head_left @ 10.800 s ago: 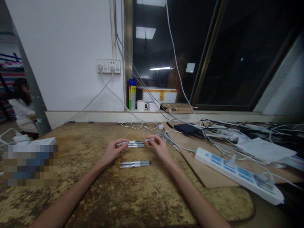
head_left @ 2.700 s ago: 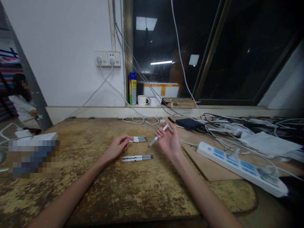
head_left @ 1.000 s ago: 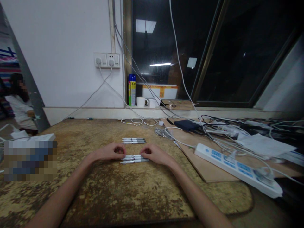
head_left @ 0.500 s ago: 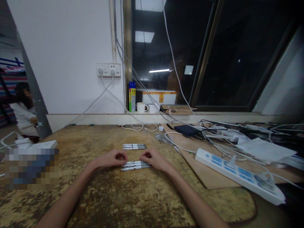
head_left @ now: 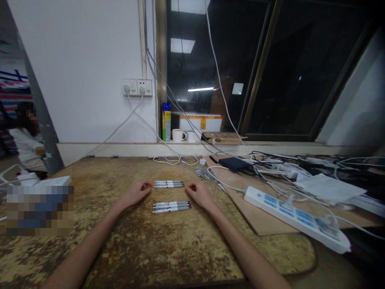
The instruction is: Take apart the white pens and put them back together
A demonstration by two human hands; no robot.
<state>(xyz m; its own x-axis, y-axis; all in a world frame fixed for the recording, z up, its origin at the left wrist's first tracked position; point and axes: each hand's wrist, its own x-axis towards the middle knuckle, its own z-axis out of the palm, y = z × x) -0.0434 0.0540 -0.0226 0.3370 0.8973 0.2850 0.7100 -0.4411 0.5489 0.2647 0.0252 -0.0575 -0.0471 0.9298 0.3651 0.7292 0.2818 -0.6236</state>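
Observation:
Two sets of white and grey pens lie crosswise on the worn table. At the far set of pens [head_left: 169, 184], my left hand [head_left: 138, 193] rests by the left ends with its fingers curved. My right hand [head_left: 199, 194] mirrors it at the right ends, thumb and fingers loosely bent. Both hands hold nothing; whether the fingertips touch the pen ends I cannot tell. Closer to me, the near set of pens [head_left: 171, 207] lies side by side between my forearms, and neither hand touches it.
A white power strip [head_left: 296, 218] lies on a brown board [head_left: 240, 204] at right, among tangled cables and a black box [head_left: 234, 163]. Behind, a spray can [head_left: 166, 122] and a mug [head_left: 178, 135] stand on the sill. A person [head_left: 27, 140] is at far left.
Both my hands have left the near pens and moved forward and outward to the two ends of the far set. The near pens now lie uncovered.

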